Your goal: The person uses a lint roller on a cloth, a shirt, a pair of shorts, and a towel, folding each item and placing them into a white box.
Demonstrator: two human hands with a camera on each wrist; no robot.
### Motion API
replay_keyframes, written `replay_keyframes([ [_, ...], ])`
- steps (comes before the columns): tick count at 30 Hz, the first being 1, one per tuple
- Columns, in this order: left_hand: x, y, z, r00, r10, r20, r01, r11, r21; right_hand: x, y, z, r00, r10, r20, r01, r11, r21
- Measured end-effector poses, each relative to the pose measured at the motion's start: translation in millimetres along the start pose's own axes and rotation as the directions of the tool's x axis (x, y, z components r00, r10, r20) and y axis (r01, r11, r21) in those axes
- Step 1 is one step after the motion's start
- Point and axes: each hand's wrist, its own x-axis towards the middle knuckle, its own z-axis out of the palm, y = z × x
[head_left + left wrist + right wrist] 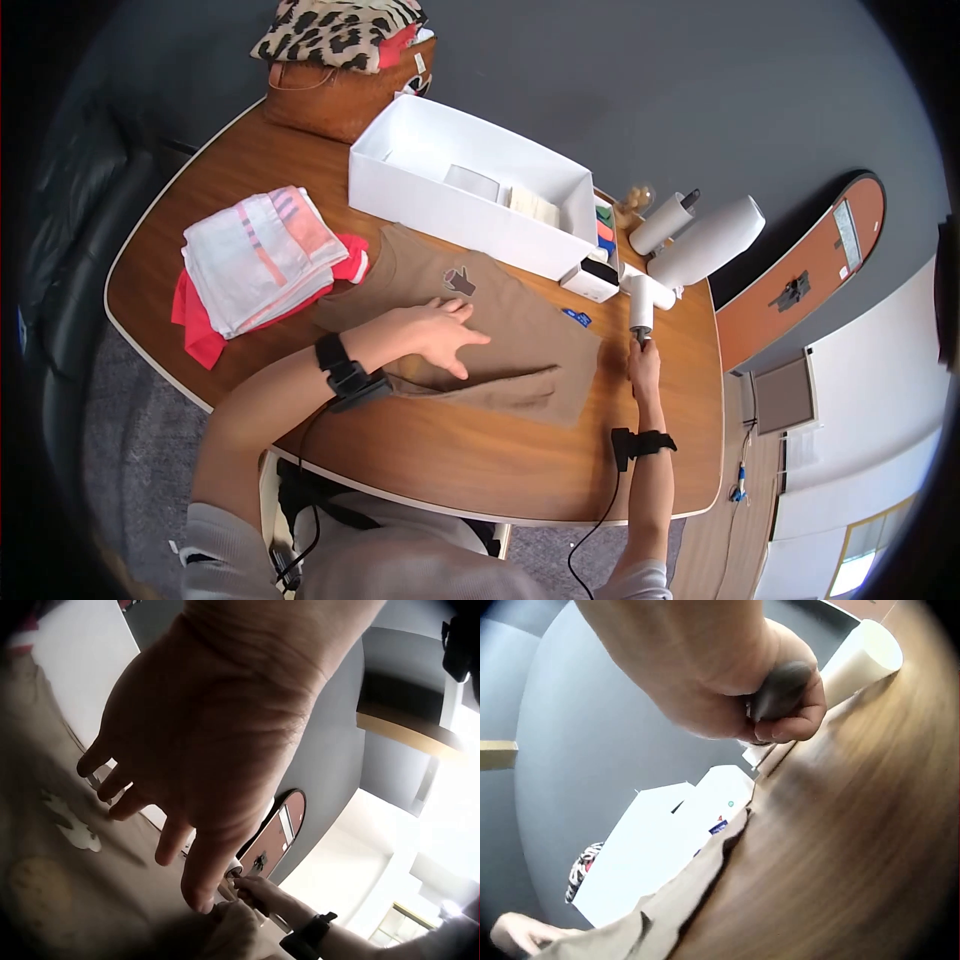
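A brown T-shirt (545, 345) with a small dark printed motif lies spread on the wooden table, its near side partly folded over. Above it, my left hand (440, 335) has its fingers spread; the left wrist view shows this palm (202, 742) over the cloth with nothing in it. To the right of the shirt, my right hand (646, 370) grips the handle of a lint roller (641, 303) with a white cylinder head. The right wrist view shows the fingers curled round its dark handle (780, 690).
Folded white and pink clothes (255, 260) lie on red cloth at the left. A long white box (450, 215) stands behind the shirt, with a brown bag (320, 100) beyond it. White rolls (705, 240) and a small box (590, 280) occupy the far right.
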Motion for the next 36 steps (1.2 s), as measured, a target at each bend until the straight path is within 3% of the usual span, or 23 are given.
replay_keyframes([
  [3, -22, -10, 7, 0.999, 0.010, -0.032, -0.011, 1.000, -0.029, -7, -15, 5, 0.997, 0.014, -0.076, -0.028, 0.980, -0.196],
  [7, -21, -1, 12, 0.977, 0.183, -0.110, -0.190, 0.980, -0.057, -16, -32, 0, 0.994, 0.098, -0.043, -0.105, 0.972, -0.212],
  [11, 10, 20, 19, 0.940, 0.242, -0.239, -0.275, 0.954, -0.116, -20, -25, 2, 0.990, 0.131, -0.045, -0.138, 0.933, -0.331],
  [13, 23, 41, 14, 0.971, 0.155, -0.182, -0.191, 0.961, -0.200, -18, -29, 0, 0.993, 0.115, -0.019, -0.112, 0.895, -0.432],
  [16, 45, 54, 20, 0.979, 0.193, -0.067, -0.201, 0.968, -0.147, -19, -41, -6, 0.994, 0.106, -0.024, -0.100, 0.808, -0.581],
  [19, 65, 59, 45, 0.960, 0.263, -0.094, -0.274, 0.951, -0.140, -22, -46, -10, 0.997, 0.078, -0.014, -0.066, 0.726, -0.685],
  [21, 65, 63, 49, 0.846, 0.530, -0.061, -0.533, 0.835, -0.135, -23, -47, -9, 0.998, 0.060, -0.003, -0.043, 0.690, -0.723],
  [22, 63, 65, 50, 0.760, 0.649, -0.040, -0.648, 0.749, -0.138, -22, -46, -9, 0.999, 0.053, -0.001, -0.036, 0.678, -0.734],
  [23, 60, 69, 51, 0.643, 0.762, 0.075, -0.723, 0.636, -0.269, -22, -45, -8, 0.999, 0.046, 0.003, -0.028, 0.665, -0.746],
  [26, 28, 77, 50, 0.800, 0.574, 0.177, -0.486, 0.792, -0.370, -22, -42, -4, 0.999, -0.024, -0.036, -0.011, 0.675, -0.737],
  [27, 23, 71, 47, 0.785, 0.611, 0.102, -0.560, 0.771, -0.303, -21, -40, -1, 0.995, -0.046, -0.087, -0.032, 0.684, -0.728],
  [29, -18, 53, 16, 0.948, 0.318, 0.023, -0.315, 0.945, -0.093, -21, -42, 0, 0.995, -0.033, -0.091, -0.043, 0.686, -0.726],
  [30, -33, 37, 11, 0.983, 0.180, -0.039, -0.183, 0.974, -0.131, -23, -43, -2, 0.995, -0.023, -0.093, -0.052, 0.687, -0.725],
  [31, -40, 6, 38, 0.904, 0.159, -0.396, -0.213, 0.972, -0.096, -23, -44, -3, 0.997, -0.021, -0.070, -0.038, 0.669, -0.743],
  [32, -48, -6, 41, 0.868, 0.020, -0.497, 0.082, 0.980, 0.183, -23, -46, -5, 0.998, -0.019, -0.055, -0.029, 0.648, -0.761],
  [33, -55, -18, 43, 0.804, -0.121, -0.582, 0.402, 0.831, 0.384, -23, -48, -7, 0.999, -0.018, -0.038, -0.019, 0.629, -0.777],
  [34, -73, -13, 3, 0.772, -0.621, -0.133, 0.635, 0.745, 0.207, -24, -47, -7, 1.000, -0.015, -0.019, -0.006, 0.610, -0.792],
  [36, -83, -24, 9, 0.705, -0.690, -0.166, 0.709, 0.679, 0.188, -21, -45, -7, 1.000, 0.005, 0.007, 0.003, 0.566, -0.824],
])
